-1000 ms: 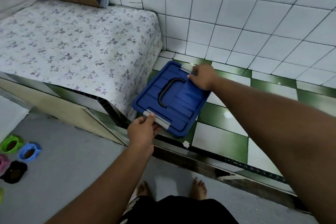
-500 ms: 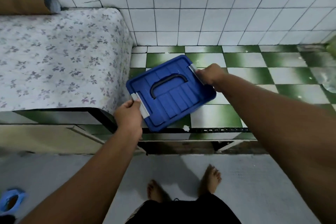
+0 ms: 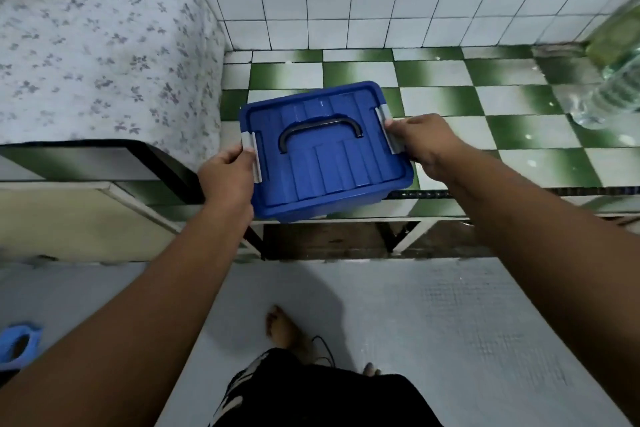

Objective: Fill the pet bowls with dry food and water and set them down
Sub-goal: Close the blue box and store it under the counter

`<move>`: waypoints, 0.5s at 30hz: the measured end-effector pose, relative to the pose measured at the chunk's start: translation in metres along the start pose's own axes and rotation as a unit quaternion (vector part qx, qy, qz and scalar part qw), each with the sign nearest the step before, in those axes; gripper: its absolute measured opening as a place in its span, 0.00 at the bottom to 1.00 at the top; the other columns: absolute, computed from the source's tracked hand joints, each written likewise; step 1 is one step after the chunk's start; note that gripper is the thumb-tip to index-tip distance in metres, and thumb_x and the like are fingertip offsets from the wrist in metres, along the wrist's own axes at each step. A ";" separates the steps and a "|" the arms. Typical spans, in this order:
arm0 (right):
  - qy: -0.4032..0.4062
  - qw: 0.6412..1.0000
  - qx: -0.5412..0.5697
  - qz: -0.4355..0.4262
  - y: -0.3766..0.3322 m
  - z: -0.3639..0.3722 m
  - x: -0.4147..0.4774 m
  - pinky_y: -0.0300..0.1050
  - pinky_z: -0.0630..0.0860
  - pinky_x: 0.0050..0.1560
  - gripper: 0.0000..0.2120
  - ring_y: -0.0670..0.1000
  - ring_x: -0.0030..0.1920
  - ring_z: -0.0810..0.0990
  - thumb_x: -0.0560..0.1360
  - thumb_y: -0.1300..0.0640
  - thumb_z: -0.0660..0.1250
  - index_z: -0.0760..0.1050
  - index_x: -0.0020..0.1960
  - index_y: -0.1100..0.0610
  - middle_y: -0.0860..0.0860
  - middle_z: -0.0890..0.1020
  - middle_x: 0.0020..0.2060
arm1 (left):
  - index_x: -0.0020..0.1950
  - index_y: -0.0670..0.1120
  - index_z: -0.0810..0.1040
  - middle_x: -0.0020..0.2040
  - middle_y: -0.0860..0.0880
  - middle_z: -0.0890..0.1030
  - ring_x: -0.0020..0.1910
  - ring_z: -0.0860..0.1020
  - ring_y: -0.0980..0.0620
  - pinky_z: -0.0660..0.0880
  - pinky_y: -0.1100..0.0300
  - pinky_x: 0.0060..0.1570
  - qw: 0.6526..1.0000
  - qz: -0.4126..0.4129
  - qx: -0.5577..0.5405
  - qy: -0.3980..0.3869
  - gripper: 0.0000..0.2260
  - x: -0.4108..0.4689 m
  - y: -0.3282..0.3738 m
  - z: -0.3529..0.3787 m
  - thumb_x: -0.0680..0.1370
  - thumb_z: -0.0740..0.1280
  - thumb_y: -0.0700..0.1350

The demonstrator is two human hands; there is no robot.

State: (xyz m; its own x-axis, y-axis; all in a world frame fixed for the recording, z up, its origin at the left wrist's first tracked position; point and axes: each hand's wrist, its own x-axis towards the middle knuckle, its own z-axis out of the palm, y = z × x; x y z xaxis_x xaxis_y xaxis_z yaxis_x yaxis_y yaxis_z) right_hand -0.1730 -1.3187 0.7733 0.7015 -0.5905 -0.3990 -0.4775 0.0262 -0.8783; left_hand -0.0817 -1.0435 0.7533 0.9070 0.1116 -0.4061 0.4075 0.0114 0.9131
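One box (image 3: 329,163), blue, lid on, gripped at both ends above green-white tiles, just beside mattress (image 3: 97,55). One black handle (image 3: 320,130) flat on lid. Two grey clips. Left hand (image 3: 227,177) curled round left clip (image 3: 250,146); right hand (image 3: 422,142) curled round right clip (image 3: 382,114). One blue bowl (image 3: 17,345) on grey floor, lower left. One bottle (image 3: 616,90) far right, blurred.

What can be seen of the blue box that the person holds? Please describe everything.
The blue box looks like hard plastic, rectangular, with a ribbed lid closed on it. A dark curved handle lies flat in the lid. A grey clip sits at each short end; the left hand grips one, the right hand the other. The box is nearly level, over the edge of the green and white tiled floor. Its contents are hidden.
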 end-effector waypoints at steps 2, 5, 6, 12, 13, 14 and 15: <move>-0.018 1.000 0.021 0.001 0.012 -0.014 -0.019 0.44 0.82 0.41 0.14 0.54 0.45 0.85 0.77 0.52 0.72 0.80 0.55 0.63 0.56 0.86 0.47 | 0.61 0.47 0.84 0.56 0.49 0.85 0.56 0.83 0.49 0.81 0.48 0.60 1.000 0.009 0.013 0.011 0.11 -0.019 -0.010 -0.002 0.78 0.73 0.43; -0.040 0.999 0.024 -0.008 0.033 -0.036 -0.048 0.48 0.84 0.46 0.11 0.55 0.45 0.86 0.77 0.54 0.72 0.81 0.53 0.62 0.56 0.86 0.46 | 0.58 0.47 0.85 0.53 0.49 0.86 0.55 0.83 0.49 0.81 0.48 0.61 1.000 0.001 0.019 0.023 0.10 -0.051 -0.028 -0.006 0.77 0.74 0.44; -0.041 0.999 0.019 -0.009 0.040 -0.041 -0.055 0.49 0.84 0.47 0.10 0.55 0.46 0.86 0.77 0.54 0.72 0.82 0.51 0.61 0.56 0.86 0.45 | 0.54 0.49 0.86 0.51 0.50 0.86 0.55 0.84 0.49 0.81 0.47 0.60 0.999 -0.008 0.023 0.025 0.07 -0.059 -0.033 -0.007 0.76 0.74 0.43; -0.050 0.998 -0.023 0.018 0.089 -0.057 -0.093 0.47 0.83 0.50 0.09 0.54 0.47 0.85 0.75 0.52 0.74 0.83 0.49 0.58 0.54 0.86 0.45 | 0.57 0.46 0.85 0.50 0.50 0.86 0.51 0.84 0.50 0.82 0.41 0.56 0.998 -0.024 0.045 0.020 0.10 -0.097 -0.078 -0.026 0.76 0.72 0.42; -0.054 0.998 -0.030 0.020 0.098 -0.057 -0.100 0.44 0.82 0.47 0.08 0.52 0.44 0.84 0.75 0.52 0.73 0.82 0.49 0.57 0.53 0.85 0.44 | 0.57 0.46 0.86 0.50 0.50 0.86 0.51 0.84 0.50 0.82 0.42 0.56 0.998 -0.023 0.052 0.022 0.11 -0.099 -0.084 -0.030 0.76 0.72 0.42; -0.059 0.998 -0.030 0.024 0.108 -0.056 -0.106 0.42 0.80 0.43 0.08 0.50 0.42 0.82 0.75 0.52 0.74 0.82 0.49 0.56 0.52 0.85 0.42 | 0.57 0.46 0.86 0.51 0.49 0.86 0.51 0.84 0.50 0.82 0.43 0.57 0.998 -0.020 0.062 0.024 0.10 -0.100 -0.092 -0.034 0.75 0.73 0.42; -0.063 0.997 -0.027 0.031 0.119 -0.055 -0.110 0.40 0.79 0.40 0.08 0.49 0.39 0.81 0.75 0.53 0.74 0.82 0.49 0.57 0.52 0.84 0.40 | 0.56 0.46 0.86 0.51 0.49 0.87 0.51 0.84 0.51 0.82 0.44 0.57 0.997 -0.016 0.072 0.027 0.10 -0.100 -0.099 -0.039 0.75 0.73 0.42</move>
State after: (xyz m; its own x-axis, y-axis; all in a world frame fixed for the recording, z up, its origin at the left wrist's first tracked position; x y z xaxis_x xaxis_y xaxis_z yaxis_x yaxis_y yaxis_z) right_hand -0.3366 -1.2949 0.7272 0.7288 -0.4829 -0.4855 -0.5476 0.0149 -0.8366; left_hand -0.2173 -1.0175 0.7048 0.8880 0.1674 -0.4282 0.4502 -0.1272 0.8838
